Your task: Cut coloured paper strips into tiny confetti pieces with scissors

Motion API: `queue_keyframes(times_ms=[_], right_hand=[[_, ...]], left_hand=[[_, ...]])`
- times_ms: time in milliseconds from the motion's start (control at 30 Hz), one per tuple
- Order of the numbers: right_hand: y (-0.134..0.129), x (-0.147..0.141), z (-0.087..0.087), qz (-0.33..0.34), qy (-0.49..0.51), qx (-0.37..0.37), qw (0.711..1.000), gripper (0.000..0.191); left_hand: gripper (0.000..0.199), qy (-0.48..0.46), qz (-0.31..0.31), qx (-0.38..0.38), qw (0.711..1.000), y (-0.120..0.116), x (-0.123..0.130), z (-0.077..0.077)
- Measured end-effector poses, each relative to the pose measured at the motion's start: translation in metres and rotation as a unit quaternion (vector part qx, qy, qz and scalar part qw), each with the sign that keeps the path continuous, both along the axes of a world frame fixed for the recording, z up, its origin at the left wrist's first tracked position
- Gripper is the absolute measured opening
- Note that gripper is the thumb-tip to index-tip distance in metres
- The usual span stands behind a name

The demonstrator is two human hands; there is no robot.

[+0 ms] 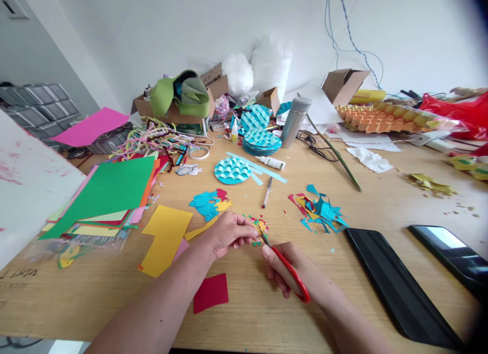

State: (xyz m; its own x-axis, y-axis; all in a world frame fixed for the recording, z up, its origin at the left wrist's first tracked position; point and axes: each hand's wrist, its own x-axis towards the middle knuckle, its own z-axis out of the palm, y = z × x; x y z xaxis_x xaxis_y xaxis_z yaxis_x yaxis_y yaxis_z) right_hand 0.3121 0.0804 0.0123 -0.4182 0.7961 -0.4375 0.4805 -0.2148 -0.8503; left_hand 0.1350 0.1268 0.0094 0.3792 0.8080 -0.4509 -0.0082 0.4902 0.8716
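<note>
Red-handled scissors (292, 272) are in my right hand (284, 267), their blades pointing away and left toward my left fingertips. My left hand (234, 232) is closed in a pinch, with a small bit of yellow paper showing at the fingertips by the blades. Tiny red, green and yellow paper snippets (263, 224) lie in a heap just beyond and below the blades. Behind my left wrist rests a yellow paper strip (202, 229). Blue paper fish (206, 205) sit past it with a yellow fish (223, 205). A dark red paper rectangle (211, 293) is nearer me.
Coloured paper sheets (114, 191) are stacked left, beside cut yellow paper (168, 237). Paper scraps (320, 209) and a black phone-like slab (396, 283) lie right. Farther back are a pen (267, 192), a scaled blue disc (232, 170), a glue tube (271, 163) and a grey bottle (295, 122).
</note>
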Motion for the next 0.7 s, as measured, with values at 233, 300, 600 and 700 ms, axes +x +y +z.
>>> queue_keyframes(times_ms=[233, 300, 600, 700], right_hand=[[0.0012, 0.0009, -0.0042, -0.009, -0.002, -0.001, 1.0, 0.053], [0.0005, 0.0012, -0.0046, -0.012, -0.002, -0.002, 1.0, 0.052], [-0.0012, 0.0009, -0.0059, -0.024, -0.019, -0.012, 0.999, 0.053], [-0.0008, 0.0, -0.006, -0.031, -0.025, -0.019, 0.999, 0.053]], left_hand=[[0.02, 0.004, 0.003, -0.002, 1.0, -0.0001, 0.0001, -0.0006], [0.02, 0.003, 0.004, -0.002, 1.0, -0.0002, 0.0002, -0.0004], [0.019, 0.002, 0.001, -0.001, 1.0, -0.0003, -0.0004, -0.0004], [0.019, 0.0, 0.0, -0.002, 1.0, 0.0002, -0.0007, -0.0011]])
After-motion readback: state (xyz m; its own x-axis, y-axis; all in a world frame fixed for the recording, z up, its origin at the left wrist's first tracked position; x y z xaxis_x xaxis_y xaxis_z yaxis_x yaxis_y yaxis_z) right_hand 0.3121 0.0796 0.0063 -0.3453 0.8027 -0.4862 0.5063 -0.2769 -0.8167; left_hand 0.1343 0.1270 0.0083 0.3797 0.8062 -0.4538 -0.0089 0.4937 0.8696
